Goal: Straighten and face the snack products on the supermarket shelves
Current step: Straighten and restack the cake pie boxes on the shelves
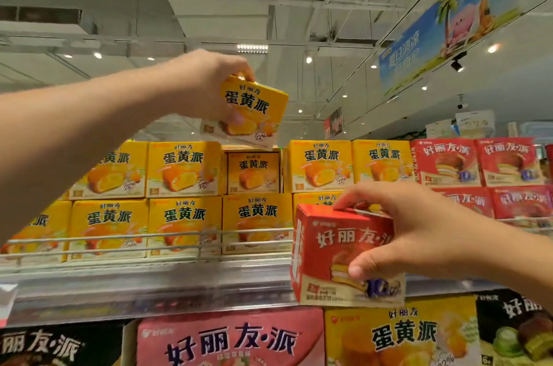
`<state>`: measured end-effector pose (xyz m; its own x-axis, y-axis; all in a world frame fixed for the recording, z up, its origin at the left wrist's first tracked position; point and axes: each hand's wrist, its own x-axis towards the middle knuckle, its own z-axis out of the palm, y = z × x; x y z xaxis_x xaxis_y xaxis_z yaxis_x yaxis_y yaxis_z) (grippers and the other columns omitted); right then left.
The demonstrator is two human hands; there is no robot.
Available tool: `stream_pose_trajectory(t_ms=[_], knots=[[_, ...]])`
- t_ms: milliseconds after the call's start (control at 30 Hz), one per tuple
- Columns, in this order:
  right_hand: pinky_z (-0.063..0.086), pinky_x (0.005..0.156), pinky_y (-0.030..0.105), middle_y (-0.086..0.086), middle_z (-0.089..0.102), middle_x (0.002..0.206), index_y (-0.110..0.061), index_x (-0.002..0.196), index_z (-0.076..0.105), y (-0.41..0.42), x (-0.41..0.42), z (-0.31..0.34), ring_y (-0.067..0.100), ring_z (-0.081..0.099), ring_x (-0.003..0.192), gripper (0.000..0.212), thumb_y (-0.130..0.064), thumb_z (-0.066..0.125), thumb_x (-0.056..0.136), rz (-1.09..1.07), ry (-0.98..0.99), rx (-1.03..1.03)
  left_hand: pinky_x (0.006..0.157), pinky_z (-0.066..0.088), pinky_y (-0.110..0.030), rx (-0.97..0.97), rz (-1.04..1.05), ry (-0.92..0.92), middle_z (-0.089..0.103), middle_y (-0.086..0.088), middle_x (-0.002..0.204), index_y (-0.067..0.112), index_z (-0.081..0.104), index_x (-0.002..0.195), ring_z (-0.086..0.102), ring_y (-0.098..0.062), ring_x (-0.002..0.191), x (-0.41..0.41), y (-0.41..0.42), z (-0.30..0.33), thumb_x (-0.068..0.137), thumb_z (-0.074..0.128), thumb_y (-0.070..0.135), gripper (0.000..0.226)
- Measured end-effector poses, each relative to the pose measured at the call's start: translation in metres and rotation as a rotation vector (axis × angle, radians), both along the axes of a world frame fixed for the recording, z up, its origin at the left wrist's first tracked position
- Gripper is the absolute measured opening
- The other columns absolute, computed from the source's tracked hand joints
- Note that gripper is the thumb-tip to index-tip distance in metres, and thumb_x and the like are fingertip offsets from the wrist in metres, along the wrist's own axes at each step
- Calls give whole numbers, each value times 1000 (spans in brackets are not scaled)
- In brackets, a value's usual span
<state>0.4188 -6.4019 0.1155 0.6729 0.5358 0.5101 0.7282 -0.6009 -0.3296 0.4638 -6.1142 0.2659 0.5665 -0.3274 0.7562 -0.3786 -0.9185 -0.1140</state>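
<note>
Two hands are each holding a box in front of the top shelf [149,281]: the left hand [209,81] is gripping a tilted yellow box [254,111] above the stacked yellow boxes [185,168], while the right hand [419,234] is curling around a red box [338,252] just beside the shelf rail [119,238], near the red boxes [478,162].

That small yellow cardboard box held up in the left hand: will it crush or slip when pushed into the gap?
The small yellow cardboard box probably stays stiff: its edges look square under the left hand. Likely light, since fingertips alone hold it aloft. Its glossy print may slide easily against neighbouring boxes, and held tilted, it could snag entering the recessed gap.
</note>
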Motion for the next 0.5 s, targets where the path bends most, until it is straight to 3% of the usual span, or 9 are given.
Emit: stream_pose_trajectory(t_ms=[167,333,500], knots=[[58,65,23,-26,63,102,-48,104,53,-14,1,-3,3,70,85,60,-42,90,57,-24,27,0,79,56,-38,-23,-32,94,63,5,109,36,50,122,61,-20,94,26,-6,0,67,84,39,65],[58,66,21,-18,65,102,-48,105,53,-20,6,-8,1,68,89,61,-45,90,57,-66,18,-14,59,46,-23,-67,-72,114,62,10,100,36,49,121,60,-7,83,44,-5,-13,68,81,46,63],[58,66,22,-25,64,99,-47,107,54,-19,12,-9,1,69,86,62,-43,90,57,-61,59,8,55,51,-26,-4,28,161,61,10,103,39,49,123,62,-8,78,63,-1,-36,68,80,51,64]])
